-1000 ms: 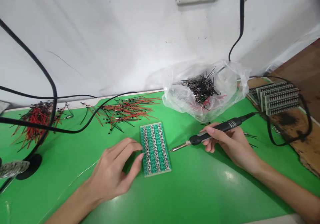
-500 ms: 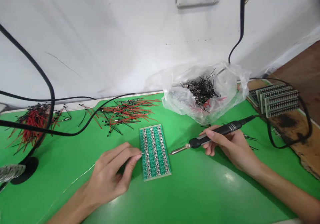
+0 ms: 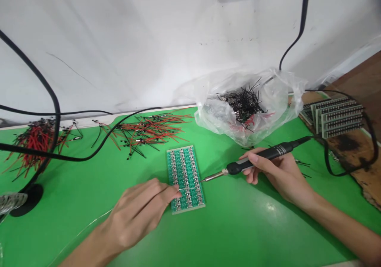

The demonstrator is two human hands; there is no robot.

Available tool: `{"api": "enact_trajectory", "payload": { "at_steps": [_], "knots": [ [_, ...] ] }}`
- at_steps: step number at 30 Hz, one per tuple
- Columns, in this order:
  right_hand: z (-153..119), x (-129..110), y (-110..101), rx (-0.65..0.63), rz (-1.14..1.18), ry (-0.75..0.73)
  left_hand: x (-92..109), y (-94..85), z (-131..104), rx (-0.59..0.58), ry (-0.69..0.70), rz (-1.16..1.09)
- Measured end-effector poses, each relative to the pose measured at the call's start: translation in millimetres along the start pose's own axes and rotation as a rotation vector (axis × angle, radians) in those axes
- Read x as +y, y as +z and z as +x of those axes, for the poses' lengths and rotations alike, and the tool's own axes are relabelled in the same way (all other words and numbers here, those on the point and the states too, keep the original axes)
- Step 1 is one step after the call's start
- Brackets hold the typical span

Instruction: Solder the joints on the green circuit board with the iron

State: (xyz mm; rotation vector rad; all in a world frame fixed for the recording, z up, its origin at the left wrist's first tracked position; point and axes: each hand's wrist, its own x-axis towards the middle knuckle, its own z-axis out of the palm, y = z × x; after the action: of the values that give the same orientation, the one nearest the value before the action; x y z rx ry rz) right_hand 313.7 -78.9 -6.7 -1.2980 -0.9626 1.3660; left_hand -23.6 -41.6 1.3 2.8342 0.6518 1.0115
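A green circuit board [image 3: 181,167] with three columns of small metal-legged parts lies flat on the green mat. Pinched in my left hand [image 3: 143,211] is a thin solder wire [image 3: 190,188], whose end reaches across the board toward its right column. The wire's tail runs out behind the hand to the lower left. My right hand [image 3: 274,171] grips a black soldering iron [image 3: 262,159] like a pen. Its metal tip points left at the board's right edge, close to the wire's end; whether they touch I cannot tell.
Red and black wired parts lie in a bundle [image 3: 35,140] at the left and a loose pile [image 3: 151,130] behind the board. A clear plastic bag [image 3: 208,116] holds black leads. Finished-looking boards [image 3: 342,120] stand at the right. Black cables [image 3: 56,112] loop across the left; a solder spool [image 3: 13,203] sits there.
My left hand has moved right over the board's left edge, carrying the solder wire across to the right column. The soldering iron stays near the board's right edge. The view has shifted slightly.
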Motion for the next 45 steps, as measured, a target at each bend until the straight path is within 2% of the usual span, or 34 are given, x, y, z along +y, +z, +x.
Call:
{"api": "enact_trajectory", "payload": {
  "at_steps": [6, 14, 23, 34, 39, 45],
  "knots": [
    [-0.1, -3.2, 2.1, 0.000, -0.016, 0.007, -0.3, -3.3, 5.2, -0.034, 0.029, 0.041],
    [-2.1, -9.3, 6.0, 0.034, -0.040, 0.028, -4.0, 2.8, -8.1, -0.085, 0.048, 0.048],
    [-1.7, -6.5, 3.8, 0.025, -0.042, 0.024, -4.2, 6.6, -12.5, -0.070, 0.035, 0.067],
    [-1.8, -6.1, 3.5, 0.028, -0.044, 0.021, -2.1, 1.5, -0.9, -0.105, 0.071, 0.047],
    [-2.1, -12.4, 7.3, 0.039, -0.043, 0.033, -2.2, 1.6, -1.5, -0.103, 0.073, 0.058],
    [-1.9, -7.3, 3.2, 0.043, -0.050, 0.019, -0.5, 2.0, -2.7, -0.097, 0.053, 0.034]
  ]
}}
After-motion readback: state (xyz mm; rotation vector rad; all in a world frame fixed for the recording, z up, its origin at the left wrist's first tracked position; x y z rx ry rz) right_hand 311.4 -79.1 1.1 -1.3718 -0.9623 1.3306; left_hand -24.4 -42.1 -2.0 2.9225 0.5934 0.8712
